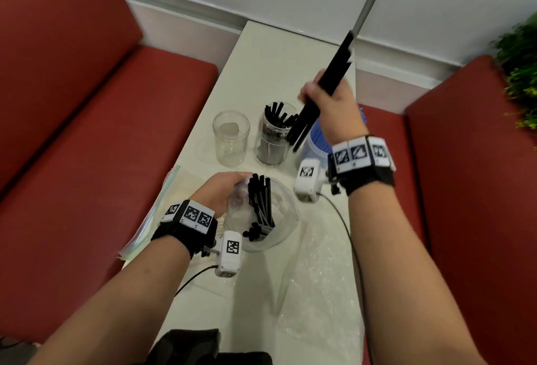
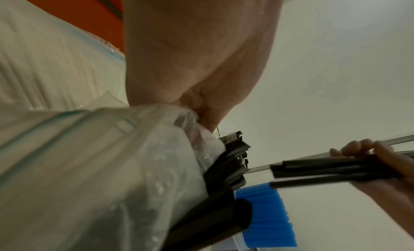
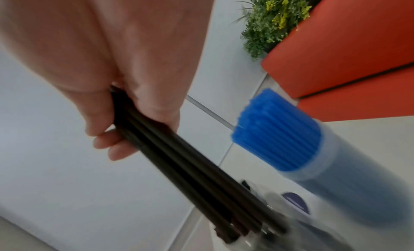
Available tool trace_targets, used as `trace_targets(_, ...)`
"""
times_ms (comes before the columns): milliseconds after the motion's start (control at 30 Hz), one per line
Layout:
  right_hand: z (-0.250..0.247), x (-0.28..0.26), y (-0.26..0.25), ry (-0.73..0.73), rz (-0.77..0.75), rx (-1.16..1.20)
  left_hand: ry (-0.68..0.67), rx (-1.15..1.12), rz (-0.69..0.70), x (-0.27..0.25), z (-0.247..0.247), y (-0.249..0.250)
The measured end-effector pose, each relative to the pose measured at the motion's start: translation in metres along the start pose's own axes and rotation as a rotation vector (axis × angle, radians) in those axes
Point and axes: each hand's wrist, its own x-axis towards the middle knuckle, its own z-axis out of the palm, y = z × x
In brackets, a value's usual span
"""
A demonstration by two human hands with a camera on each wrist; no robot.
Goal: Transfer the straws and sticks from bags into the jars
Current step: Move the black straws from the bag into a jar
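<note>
My right hand (image 1: 328, 94) grips a bundle of black straws (image 1: 319, 97), tilted, with their lower ends just above the jar of black straws (image 1: 273, 138); the right wrist view shows the same bundle (image 3: 179, 159) with fingers curled round it. My left hand (image 1: 223, 190) holds the mouth of a clear plastic bag (image 1: 279, 219) with more black straws (image 1: 261, 205) inside, seen close in the left wrist view as bag (image 2: 112, 166) and straws (image 2: 226, 180). An empty clear jar (image 1: 231, 138) stands left of the black-straw jar. A jar of blue straws (image 1: 315, 141) stands to the right.
The narrow white table (image 1: 276, 54) runs between red bench seats (image 1: 87, 132). Flat plastic bags (image 1: 151, 213) lie at the left edge, and crumpled clear plastic (image 1: 319, 292) covers the near table. A green plant (image 1: 520, 74) is at far right. Camera cables trail from both wrists.
</note>
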Motion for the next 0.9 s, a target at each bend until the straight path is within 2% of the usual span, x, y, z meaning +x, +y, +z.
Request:
trace_targets(100, 0.001, 0.042, -0.017, 0.069, -0.137, -0.034, -0.009, -0.003, -0.003, 0.003, 0.000, 0.002)
trace_targets(233, 0.010, 0.075, -0.007, 0.106, -0.158, -0.147, -0.009, 0.001, -0.006, 0.009, 0.000, 0.006)
trace_targets(433, 0.017, 0.092, 0.034, 0.154, -0.114, -0.082, -0.021, 0.021, -0.012, 0.021, -0.006, 0.008)
trace_targets(700, 0.010, 0.083, 0.078, 0.193, -0.024, -0.119, -0.038, 0.011, 0.012, 0.029, -0.007, 0.011)
trace_targets(900, 0.013, 0.079, 0.090, 0.061, 0.103, -0.238, -0.054, 0.001, -0.001, 0.032, -0.006, 0.010)
